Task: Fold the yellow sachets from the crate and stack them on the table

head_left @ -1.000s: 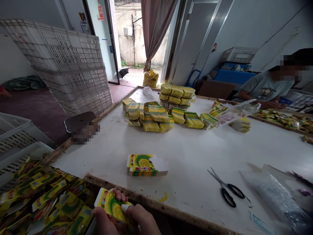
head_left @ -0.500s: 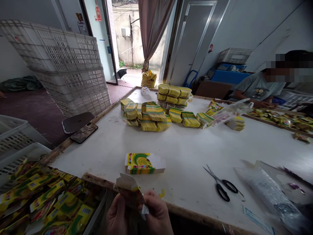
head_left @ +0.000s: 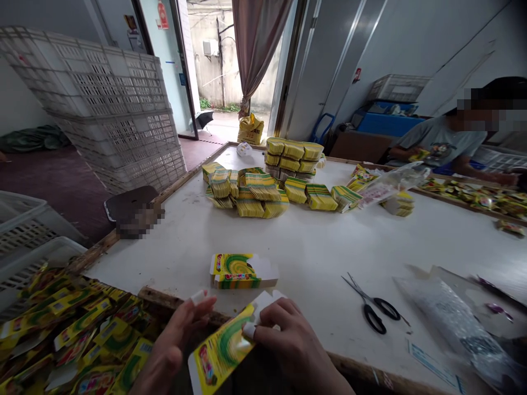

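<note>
My right hand (head_left: 294,340) pinches a yellow and green printed carton (head_left: 226,348) near its white flaps, above the table's front edge. The carton is tilted, its spiral-printed face turned up. To its left, my left hand (head_left: 175,334) is open with fingers stretched and nothing in them; whether it brushes the carton I cannot tell. White wraps cover a left fingertip and the right thumb tip. Just beyond lies a stack of flat cartons (head_left: 234,270) of the same print, white flaps to the right.
A crate of printed cartons (head_left: 99,334) stands at lower left. Black-handled scissors (head_left: 373,307) and a clear plastic bag (head_left: 457,323) lie to the right. Bundled cartons (head_left: 247,192) sit at the back. Tall white crates (head_left: 123,109) are stacked left. A co-worker (head_left: 440,140) sits at back right.
Both hands held the carton earlier; my left hand has let go and moved left. The carton has turned, showing its spiral face. The co-worker's arms have moved.
</note>
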`<state>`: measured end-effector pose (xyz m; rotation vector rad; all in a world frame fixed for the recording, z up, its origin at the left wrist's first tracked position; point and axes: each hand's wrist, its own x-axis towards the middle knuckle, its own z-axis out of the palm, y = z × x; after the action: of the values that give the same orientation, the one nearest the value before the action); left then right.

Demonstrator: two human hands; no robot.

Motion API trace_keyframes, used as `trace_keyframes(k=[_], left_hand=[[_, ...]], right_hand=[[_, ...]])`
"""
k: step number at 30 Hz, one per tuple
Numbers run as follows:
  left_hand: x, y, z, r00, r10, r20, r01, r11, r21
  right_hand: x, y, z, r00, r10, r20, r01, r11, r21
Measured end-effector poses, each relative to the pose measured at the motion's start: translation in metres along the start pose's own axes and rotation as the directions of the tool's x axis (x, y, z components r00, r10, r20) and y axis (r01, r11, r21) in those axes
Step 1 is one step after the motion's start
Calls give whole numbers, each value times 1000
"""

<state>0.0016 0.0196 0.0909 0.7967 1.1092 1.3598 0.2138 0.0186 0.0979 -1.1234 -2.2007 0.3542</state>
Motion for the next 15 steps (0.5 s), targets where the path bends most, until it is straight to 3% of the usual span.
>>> trace_keyframes(k=[3, 5, 7, 9, 10, 12, 15], left_hand=[[4, -4, -2, 948, -99, 303, -31, 918, 396], [5, -18, 2, 920, -148, 362, -85, 828, 554], [4, -33, 6, 951, -67, 303, -151, 753, 641], [2, -43, 9, 970, 55, 235, -208, 687, 696], [0, -46, 10, 968, 105, 227, -238, 665, 708], [-2, -48, 11, 950, 165, 266, -308, 644, 700], [-4, -48, 13, 916, 224, 331, -396, 624, 673]], right_hand=[[5, -5, -7, 983, -149, 104, 154, 987, -42], [1, -4, -1, 987, -152, 46, 153, 988, -17], [-7, 1, 9, 985, -15, -174, 22, 999, 42], [-13, 7, 16, 906, 242, -348, -166, 958, 235], [-15, 10, 18, 866, 370, -335, -239, 897, 373], [-14, 15, 18, 835, 529, -150, -335, 706, 624], [-7, 18, 18, 813, 570, 117, -409, 416, 812]])
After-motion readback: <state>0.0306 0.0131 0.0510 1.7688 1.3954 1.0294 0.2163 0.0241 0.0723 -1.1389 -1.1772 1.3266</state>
